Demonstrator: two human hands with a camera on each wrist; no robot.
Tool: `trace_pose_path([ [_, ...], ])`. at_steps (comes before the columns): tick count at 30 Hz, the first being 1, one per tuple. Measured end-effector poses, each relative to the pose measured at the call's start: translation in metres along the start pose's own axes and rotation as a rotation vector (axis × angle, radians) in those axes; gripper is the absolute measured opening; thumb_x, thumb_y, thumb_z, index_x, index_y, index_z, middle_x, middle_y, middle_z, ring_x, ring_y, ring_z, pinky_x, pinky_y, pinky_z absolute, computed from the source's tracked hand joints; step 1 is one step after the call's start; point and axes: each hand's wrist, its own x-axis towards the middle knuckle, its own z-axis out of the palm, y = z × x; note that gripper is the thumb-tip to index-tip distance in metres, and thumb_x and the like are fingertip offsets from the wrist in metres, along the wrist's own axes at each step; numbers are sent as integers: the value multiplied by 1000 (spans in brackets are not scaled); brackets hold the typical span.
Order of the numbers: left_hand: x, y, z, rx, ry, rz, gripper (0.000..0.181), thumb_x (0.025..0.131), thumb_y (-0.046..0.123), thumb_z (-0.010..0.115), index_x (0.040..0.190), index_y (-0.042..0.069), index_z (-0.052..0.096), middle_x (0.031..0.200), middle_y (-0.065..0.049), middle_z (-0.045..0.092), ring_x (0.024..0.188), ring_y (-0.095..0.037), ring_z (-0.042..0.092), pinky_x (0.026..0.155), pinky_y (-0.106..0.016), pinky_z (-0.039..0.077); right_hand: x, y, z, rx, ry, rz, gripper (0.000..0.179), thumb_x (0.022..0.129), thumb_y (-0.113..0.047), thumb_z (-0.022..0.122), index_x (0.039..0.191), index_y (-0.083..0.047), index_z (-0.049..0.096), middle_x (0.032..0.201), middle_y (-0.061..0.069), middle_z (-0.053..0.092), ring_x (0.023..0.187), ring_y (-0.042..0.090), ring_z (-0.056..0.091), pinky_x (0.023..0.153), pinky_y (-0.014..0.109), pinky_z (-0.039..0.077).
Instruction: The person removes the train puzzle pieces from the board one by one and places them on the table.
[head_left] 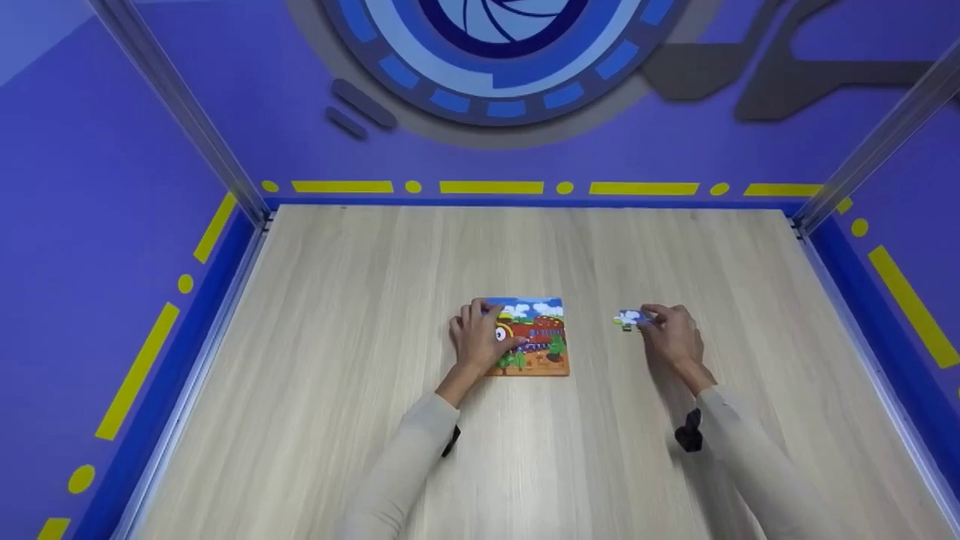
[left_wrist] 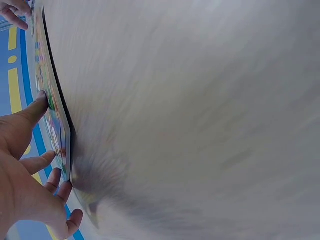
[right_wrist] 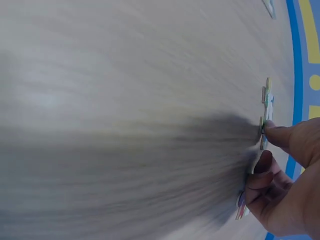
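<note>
A square jigsaw puzzle [head_left: 536, 349] lies flat on the table, its picture a red cartoon train under a blue sky with clouds. My left hand [head_left: 478, 334] rests spread over its left side, the thumb on the picture and the fingers along the far left edge, as the left wrist view [left_wrist: 25, 175] also shows. To the right, my right hand [head_left: 675, 334] pinches a small blue-and-white jigsaw piece [head_left: 628, 319] with knobs, held at its right end. In the right wrist view, another colourful piece [right_wrist: 241, 206] shows partly behind the curled fingers.
The pale wood-grain table [head_left: 360, 285] is enclosed by blue panels [head_left: 75, 225] with yellow marks and metal posts [head_left: 180, 97] at the back corners. A dark wrist camera [head_left: 688, 433] hangs at the right sleeve.
</note>
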Motion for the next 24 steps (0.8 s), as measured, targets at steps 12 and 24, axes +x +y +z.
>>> trace_pose_path([
  [12,4,-2,-2,46,-33,-21,78,75,55,84,137,12,65,132,-14,54,121,-33,46,104,-57,32,-2,-1,-2,13,-26,-9,43,97,-20,70,136,-1,63,122,25,61,106,38,62,85,52,50],
  [24,2,-3,-11,65,-114,-21,71,79,50,84,137,14,64,135,-14,52,125,-33,45,107,-57,32,-10,-7,-12,51,-15,-63,40,100,-25,66,130,0,66,115,24,63,98,33,60,71,32,41],
])
